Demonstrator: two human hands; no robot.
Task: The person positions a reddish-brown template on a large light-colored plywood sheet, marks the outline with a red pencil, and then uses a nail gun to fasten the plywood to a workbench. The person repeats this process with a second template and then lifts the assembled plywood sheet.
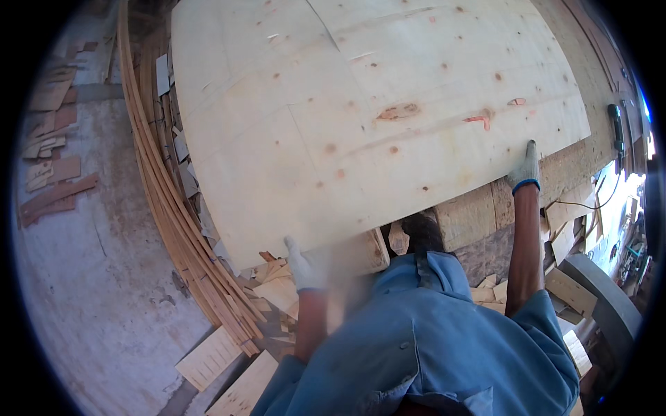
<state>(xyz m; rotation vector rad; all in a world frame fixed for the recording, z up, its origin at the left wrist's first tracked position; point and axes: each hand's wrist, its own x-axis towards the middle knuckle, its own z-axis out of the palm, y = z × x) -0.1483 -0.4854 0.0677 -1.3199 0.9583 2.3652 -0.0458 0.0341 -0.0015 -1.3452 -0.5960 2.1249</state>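
Note:
A large pale plywood sheet (pixel 374 132) with knots, cracks and a few reddish patches spreads out before me. My left hand (pixel 302 267), in a whitish work glove, grips its near edge close to the left corner. The thumb rests on top and the other fingers are hidden beneath. Farther right along the same edge, my right hand (pixel 526 172) wears a glove with a blue cuff. It holds the sheet with one digit showing on top. Under the sheet's right side shows a thick wooden bench or stack (pixel 472 213).
Long thin wood strips (pixel 163 184) run along the left. Scrap boards (pixel 59 184) lie on the grey floor (pixel 118 277) beyond. Offcuts (pixel 281 291) litter the space under the near edge. At the far right are a dark green-handled tool (pixel 615 128), a cable and a grey curved piece (pixel 600 295).

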